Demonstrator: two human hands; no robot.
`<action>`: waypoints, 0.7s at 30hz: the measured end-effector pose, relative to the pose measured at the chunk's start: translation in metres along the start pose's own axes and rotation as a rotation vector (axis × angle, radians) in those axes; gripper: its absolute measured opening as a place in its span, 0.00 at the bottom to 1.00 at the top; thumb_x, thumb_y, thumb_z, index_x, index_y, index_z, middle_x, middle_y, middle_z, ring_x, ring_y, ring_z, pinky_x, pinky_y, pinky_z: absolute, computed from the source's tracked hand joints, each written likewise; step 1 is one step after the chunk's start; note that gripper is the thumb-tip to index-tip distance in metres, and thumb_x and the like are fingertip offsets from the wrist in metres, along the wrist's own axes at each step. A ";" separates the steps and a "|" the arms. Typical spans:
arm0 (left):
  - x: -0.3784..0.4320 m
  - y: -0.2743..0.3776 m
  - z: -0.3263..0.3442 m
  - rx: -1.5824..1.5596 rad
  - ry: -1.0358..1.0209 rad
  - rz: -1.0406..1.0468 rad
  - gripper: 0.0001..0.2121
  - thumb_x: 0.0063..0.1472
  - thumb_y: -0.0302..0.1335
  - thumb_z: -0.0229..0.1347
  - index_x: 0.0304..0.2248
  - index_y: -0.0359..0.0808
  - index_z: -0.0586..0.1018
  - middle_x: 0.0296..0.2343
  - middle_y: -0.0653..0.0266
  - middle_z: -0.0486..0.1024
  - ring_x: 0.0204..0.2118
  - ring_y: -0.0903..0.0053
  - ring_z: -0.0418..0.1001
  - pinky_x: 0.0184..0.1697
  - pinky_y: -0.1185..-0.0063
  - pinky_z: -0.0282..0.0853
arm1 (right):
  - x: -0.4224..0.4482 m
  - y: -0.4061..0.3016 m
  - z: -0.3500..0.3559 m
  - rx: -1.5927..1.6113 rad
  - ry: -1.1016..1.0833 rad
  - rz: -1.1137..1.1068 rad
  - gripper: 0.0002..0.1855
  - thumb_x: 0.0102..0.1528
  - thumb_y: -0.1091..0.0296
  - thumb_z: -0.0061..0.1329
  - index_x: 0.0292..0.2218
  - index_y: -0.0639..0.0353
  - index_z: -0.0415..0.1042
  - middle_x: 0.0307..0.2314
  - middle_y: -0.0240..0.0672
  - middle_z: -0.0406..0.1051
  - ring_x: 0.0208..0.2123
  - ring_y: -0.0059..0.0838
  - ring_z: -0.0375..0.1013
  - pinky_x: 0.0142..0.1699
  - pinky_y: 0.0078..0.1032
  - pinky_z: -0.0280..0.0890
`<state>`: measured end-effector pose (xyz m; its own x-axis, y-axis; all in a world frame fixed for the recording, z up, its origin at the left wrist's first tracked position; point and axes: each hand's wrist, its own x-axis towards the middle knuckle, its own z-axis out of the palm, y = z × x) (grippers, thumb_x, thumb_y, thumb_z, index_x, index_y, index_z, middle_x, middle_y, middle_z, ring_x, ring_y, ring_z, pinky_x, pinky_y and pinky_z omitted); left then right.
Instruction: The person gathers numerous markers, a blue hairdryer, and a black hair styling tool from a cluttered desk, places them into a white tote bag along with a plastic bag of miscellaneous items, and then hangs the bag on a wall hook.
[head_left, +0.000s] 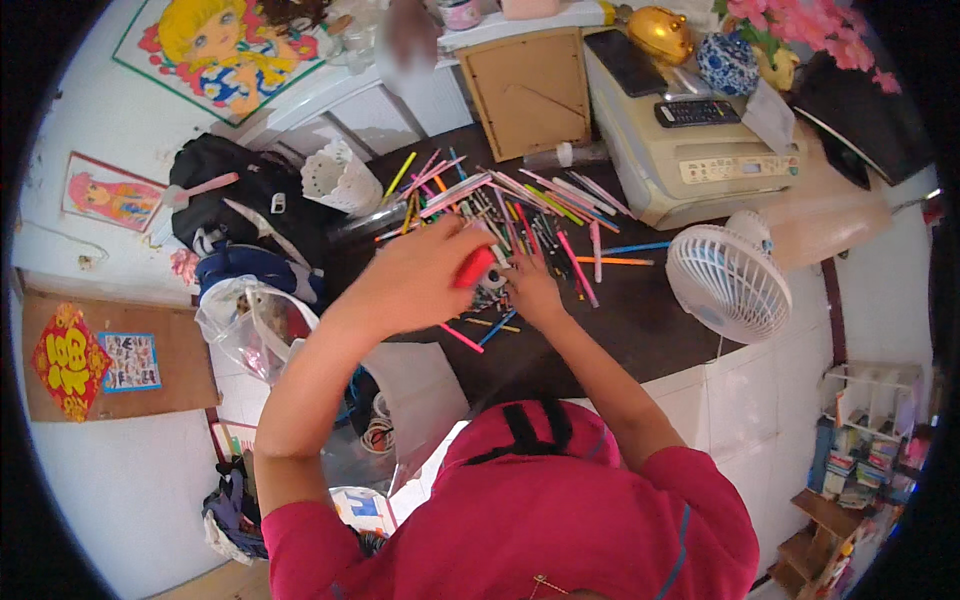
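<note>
My left hand (416, 277) is curled around a red object (474, 268), held over a heap of pens and pencils; its exact kind is mostly hidden by the fingers. My right hand (534, 291) reaches into the same heap, close beside the red object. Its fingertips are among the pens, and whether they grip one is not clear. The loose pens and pencils (517, 187) spread over the dark tabletop (622, 315). A pink pen (577, 268) and an orange pencil (615, 261) lie to the right of my right hand.
A white perforated basket (341, 180) stands behind the heap, near a black backpack (225, 180). To the right are a small white fan (727, 281) and a printer (690, 165) bearing a remote control (696, 113). A framed board (525, 94) leans at the back. A clear plastic bag (259, 326) sits left.
</note>
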<state>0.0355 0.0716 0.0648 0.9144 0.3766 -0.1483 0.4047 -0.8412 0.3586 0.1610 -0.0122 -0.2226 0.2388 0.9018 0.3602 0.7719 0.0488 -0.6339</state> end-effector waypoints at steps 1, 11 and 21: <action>-0.025 0.002 -0.017 -0.045 0.031 -0.016 0.23 0.46 0.27 0.55 0.45 0.41 0.70 0.37 0.55 0.68 0.39 0.58 0.70 0.40 0.69 0.67 | 0.004 0.000 0.012 -0.053 -0.026 -0.020 0.13 0.43 0.76 0.51 0.34 0.56 0.73 0.37 0.36 0.66 0.44 0.40 0.64 0.45 0.33 0.64; -0.224 -0.002 0.008 -0.057 0.068 -0.487 0.23 0.44 0.25 0.57 0.44 0.42 0.71 0.34 0.56 0.69 0.36 0.56 0.71 0.36 0.67 0.68 | 0.024 -0.010 0.054 -0.612 -0.221 -0.098 0.11 0.44 0.66 0.51 0.33 0.52 0.73 0.34 0.34 0.70 0.42 0.36 0.65 0.50 0.42 0.54; -0.275 -0.024 0.066 -0.230 0.227 -0.742 0.25 0.49 0.25 0.57 0.49 0.41 0.68 0.41 0.54 0.69 0.37 0.58 0.72 0.38 0.69 0.69 | 0.046 -0.213 -0.053 0.727 -0.199 -0.077 0.11 0.48 0.72 0.53 0.35 0.62 0.72 0.30 0.41 0.72 0.33 0.40 0.72 0.38 0.28 0.66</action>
<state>-0.2250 -0.0372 0.0365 0.3741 0.8956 -0.2408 0.8704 -0.2494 0.4246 0.0384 -0.0039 -0.0348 0.0360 0.9415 0.3350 0.1823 0.3234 -0.9285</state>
